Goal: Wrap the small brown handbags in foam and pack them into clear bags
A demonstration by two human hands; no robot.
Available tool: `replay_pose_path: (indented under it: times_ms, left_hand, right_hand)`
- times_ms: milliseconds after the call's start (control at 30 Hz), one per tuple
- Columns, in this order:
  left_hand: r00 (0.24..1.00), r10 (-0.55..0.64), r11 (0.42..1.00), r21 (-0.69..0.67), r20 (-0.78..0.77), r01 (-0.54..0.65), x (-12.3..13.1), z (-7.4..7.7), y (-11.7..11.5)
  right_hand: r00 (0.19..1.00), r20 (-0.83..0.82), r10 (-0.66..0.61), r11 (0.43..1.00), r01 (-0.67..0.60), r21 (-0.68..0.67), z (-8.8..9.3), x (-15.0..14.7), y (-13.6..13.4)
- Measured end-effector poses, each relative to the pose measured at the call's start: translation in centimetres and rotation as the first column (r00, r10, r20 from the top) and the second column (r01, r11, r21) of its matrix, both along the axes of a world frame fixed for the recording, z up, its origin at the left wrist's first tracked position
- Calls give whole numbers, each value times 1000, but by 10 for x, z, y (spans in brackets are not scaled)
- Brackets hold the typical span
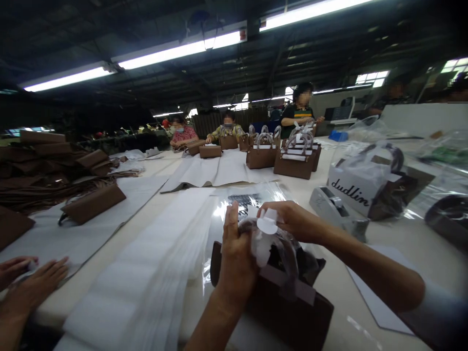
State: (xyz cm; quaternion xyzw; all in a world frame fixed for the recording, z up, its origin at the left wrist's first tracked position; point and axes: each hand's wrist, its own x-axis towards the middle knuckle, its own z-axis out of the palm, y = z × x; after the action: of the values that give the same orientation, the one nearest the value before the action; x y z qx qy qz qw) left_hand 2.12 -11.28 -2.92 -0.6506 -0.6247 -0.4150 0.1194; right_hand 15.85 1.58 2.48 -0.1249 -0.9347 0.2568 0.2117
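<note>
A dark brown handbag [288,312] stands on the table right in front of me, its handles [288,256] wrapped in clear plastic, with a white tag [267,224] and white wrapping at the top. My left hand [237,258] is at the near handle, fingers upright and close together, its thumb hidden behind the wrapping. Across the handle tops reaches my right hand [288,219], fingers curled in at the white tag and partly covered by it. Behind the bag lies a clear plastic bag [219,207] with dark print.
White wrapping sheets [146,263] lie left of the handbag. A tape dispenser [340,212] and a plastic-wrapped bag [365,190] stand right. More brown handbags [292,163] stand farther back. A co-worker's hands [40,282] rest at the left edge, near piled brown bags [47,165].
</note>
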Motion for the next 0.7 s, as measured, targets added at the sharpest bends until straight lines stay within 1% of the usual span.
replay_pose_path:
  times_ms: [33, 67, 100, 133, 167, 200, 233, 267, 300, 367, 400, 467, 533, 600, 667, 700]
  left_hand:
    - [1000, 17, 1000, 18, 4, -18, 0, 0, 1]
    - [999, 30, 999, 36, 10, -31, 0, -1, 2]
    - [999, 40, 998, 52, 16, -41, 1, -2, 4]
    - [999, 49, 997, 66, 21, -51, 1, -3, 5]
    - [998, 59, 995, 77, 27, -61, 1, -3, 6]
    - [997, 66, 994, 82, 36, -69, 2, -3, 7]
    - [997, 69, 995, 75, 46, -72, 3, -2, 6]
    - [996, 66, 996, 63, 59, -70, 4, 0, 4]
    - [996, 55, 997, 51, 72, -59, 5, 2, -1]
    - [997, 20, 999, 41, 79, -23, 7, 8, -18]
    - [999, -8, 998, 57, 53, 4, 7, 9, -31]
    - [997, -64, 990, 120, -40, 68, 5, 7, -61]
    - [992, -74, 981, 173, -104, 91, 1, -5, -91]
    - [993, -33, 979, 197, -115, 55, -4, -25, -112]
    - [990, -16, 980, 193, -143, 44, -7, -45, -122]
    - [986, -27, 982, 183, -163, 57, -7, -54, -124]
  right_hand:
    - [996, 42, 74, 997, -75, 18, 4, 0, 2]
    - [995, 47, 90, 994, -92, 53, 8, 1, 0]
    - [999, 4, 33, 994, -34, 104, 11, 4, -4]
    - [994, -77, -74, 984, 86, 158, 12, 7, -13]
    - [966, -170, -194, 953, 226, 201, 12, 11, -24]
    - [915, -259, -309, 901, 369, 228, 8, 14, -36]
    - [875, -309, -374, 856, 454, 249, 3, 16, -48]
    - [863, -310, -398, 830, 483, 279, -5, 18, -58]
    - [849, -312, -427, 803, 515, 301, -13, 17, -65]
    - [808, -311, -501, 748, 585, 315, -28, 13, -68]
    - [776, -321, -542, 715, 627, 308, -34, 11, -64]
    - [741, -323, -588, 677, 670, 304, -41, 5, -52]
    - [738, -301, -603, 668, 674, 314, -43, 1, -41]
    - [723, -252, -643, 653, 690, 314, -42, -1, -35]
    - [693, -179, -698, 626, 712, 317, -42, -1, -33]
    - [680, -145, -719, 616, 719, 321, -42, 0, -32]
